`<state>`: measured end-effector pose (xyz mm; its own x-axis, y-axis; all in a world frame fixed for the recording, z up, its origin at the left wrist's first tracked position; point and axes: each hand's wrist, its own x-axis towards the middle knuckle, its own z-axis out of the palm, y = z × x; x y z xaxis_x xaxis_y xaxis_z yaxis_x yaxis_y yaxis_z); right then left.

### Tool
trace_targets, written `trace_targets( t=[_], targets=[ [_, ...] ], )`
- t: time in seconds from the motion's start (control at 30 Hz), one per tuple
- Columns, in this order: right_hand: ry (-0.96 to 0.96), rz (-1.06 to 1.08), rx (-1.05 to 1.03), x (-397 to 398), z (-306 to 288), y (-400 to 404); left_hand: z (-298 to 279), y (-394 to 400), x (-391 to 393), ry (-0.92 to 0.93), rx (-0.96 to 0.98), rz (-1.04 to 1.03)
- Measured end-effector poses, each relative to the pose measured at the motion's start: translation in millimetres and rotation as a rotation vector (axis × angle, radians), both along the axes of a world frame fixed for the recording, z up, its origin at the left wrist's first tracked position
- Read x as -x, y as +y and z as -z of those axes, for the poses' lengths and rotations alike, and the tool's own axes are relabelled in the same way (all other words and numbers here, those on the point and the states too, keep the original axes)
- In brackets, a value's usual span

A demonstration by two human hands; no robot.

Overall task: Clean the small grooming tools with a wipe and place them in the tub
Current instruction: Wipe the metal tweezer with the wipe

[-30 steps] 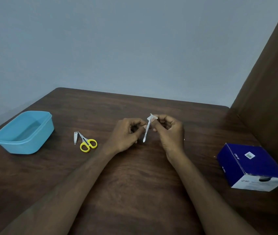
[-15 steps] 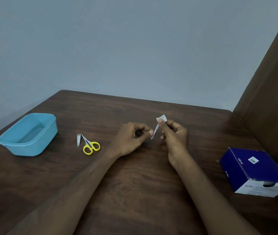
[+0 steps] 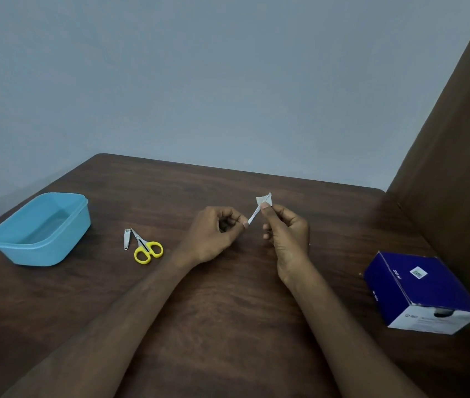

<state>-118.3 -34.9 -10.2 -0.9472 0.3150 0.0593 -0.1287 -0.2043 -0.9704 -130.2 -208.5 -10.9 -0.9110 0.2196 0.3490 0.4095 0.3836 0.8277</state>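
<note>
**A:** Watching the head feed remotely. What's that thin metal tool (image 3: 252, 216), and why is it up in the air and not on the table?

**B:** My guess is tweezers or a small file, too thin for me to call. It's held above the middle of the table (image 3: 228, 326), slanting up to the right. The left hand (image 3: 213, 234) pinches its lower end between thumb and fingertip, other fingers curled in. The right hand (image 3: 285, 231) pinches the little white wipe (image 3: 263, 200) around the upper end. I reckon one hand anchors it so the other can rub along the length, which you can't really do with it lying flat.

**A:** And the other stuff?

**B:** The nail clipper (image 3: 126, 239) and yellow-handled scissors (image 3: 146, 247) lie side by side left of centre, about touching, between the hands and the blue tub (image 3: 64, 242). The tub sits near the left edge, lid off, and looks empty from here, so I'd say nothing's been dropped in yet. Handy spot for a left-hand drop.

**A:** The blue box?

**B:** The box (image 3: 420, 291) is by the right edge, close to the right hand. Probably where the wipes come from, but I can't confirm.
</note>
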Motion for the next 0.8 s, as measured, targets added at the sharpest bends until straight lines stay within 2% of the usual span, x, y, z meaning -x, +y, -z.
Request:
trace_targets(
  t=[0.17,0.4,0.63,0.8],
  targets=[
    [-0.009,0.069,0.129,3.8,1.0,4.3,-1.2,1.3,-1.5,0.019,0.031,0.013],
    [0.021,0.109,0.144,3.5,-1.9,8.3,0.0,1.4,0.0,0.038,0.065,0.026],
    [0.043,-0.082,-0.188,-1.8,1.3,3.7,-0.8,-0.4,-0.1,0.051,0.036,0.020],
    [0.052,-0.066,-0.185,-4.2,-1.0,7.4,-2.2,-1.1,-1.8,0.053,0.089,0.055]
  ],
)
